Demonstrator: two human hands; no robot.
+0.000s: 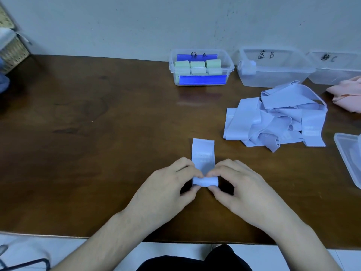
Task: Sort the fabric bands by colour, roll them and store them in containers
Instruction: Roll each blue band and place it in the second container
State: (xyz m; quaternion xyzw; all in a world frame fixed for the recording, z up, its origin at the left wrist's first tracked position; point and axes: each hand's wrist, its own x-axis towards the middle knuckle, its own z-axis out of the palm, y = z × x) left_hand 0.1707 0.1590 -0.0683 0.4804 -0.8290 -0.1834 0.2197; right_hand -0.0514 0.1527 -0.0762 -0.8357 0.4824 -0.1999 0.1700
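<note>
Across the brown table (97, 133), green rolls (197, 65) sit boxed while your left hand (166, 184) and right hand (240, 184) pinch a half-rolled blue band (203, 159), with the blue pile (277, 118) left.

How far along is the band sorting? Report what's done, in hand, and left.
Done: green rolls sit packed in the box marked A, and one pale roll lies in box B. In hand: the left hand and right hand pinch a light blue band, rolled partway from its near end. Left: the loose blue pile, the pink bands, and box C, which looks unfilled.
</note>
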